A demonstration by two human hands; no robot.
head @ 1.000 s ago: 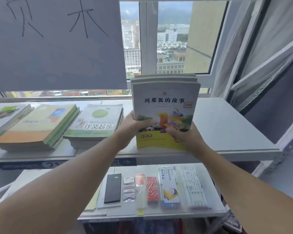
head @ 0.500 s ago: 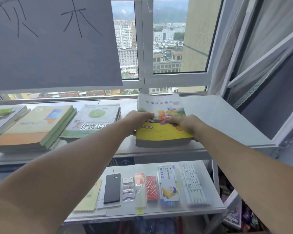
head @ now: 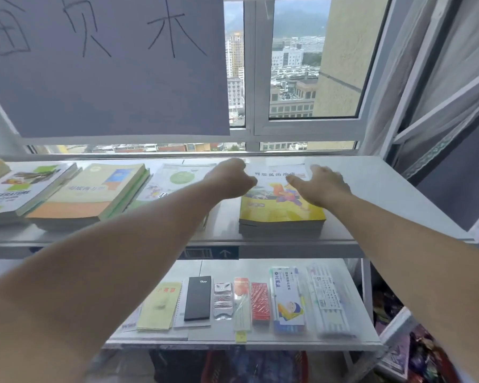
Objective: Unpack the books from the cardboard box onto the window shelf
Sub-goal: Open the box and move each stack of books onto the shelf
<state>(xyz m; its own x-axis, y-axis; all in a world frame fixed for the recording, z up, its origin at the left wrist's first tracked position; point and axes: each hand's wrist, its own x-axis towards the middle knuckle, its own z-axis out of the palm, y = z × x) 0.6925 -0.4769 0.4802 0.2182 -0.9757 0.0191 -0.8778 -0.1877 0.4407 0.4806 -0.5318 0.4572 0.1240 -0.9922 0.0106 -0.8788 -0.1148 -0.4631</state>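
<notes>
Nearest the camera, the lower white shelf (head: 354, 322) is carrying a row of small stationery: a pale yellow-green notepad (head: 161, 306), a slim black diary (head: 197, 298), a red flat packet (head: 259, 301) and a blue-and-white boxed set (head: 288, 299). Above that, both bare forearms are reaching out over the white window shelf (head: 385, 189). The left hand (head: 230, 179) is curling into a loose fist with the knuckles up, sitting at the left edge of the yellow-covered paperback stack (head: 281, 208); can't tell if it's actually touching the cover, but it isn't gripping anything. The right hand (head: 320, 183) is hanging open and relaxed, fingers spread a bit, palm down over the right side of the same cover, holding nothing. That stack is lying flat near the shelf's front edge, yellow at the bottom of the cover, cartoon art in the middle, white band with black Chinese title at the far end. To its left a white book with a green circle (head: 177, 179), a green-and-orange textbook stack (head: 94, 192) and a white literature book (head: 20, 189) are lying flat too. Beyond, the window (head: 296, 64) is showing city buildings, with a grey paper sheet with black brush strokes (head: 103, 64) hanging on the left.
</notes>
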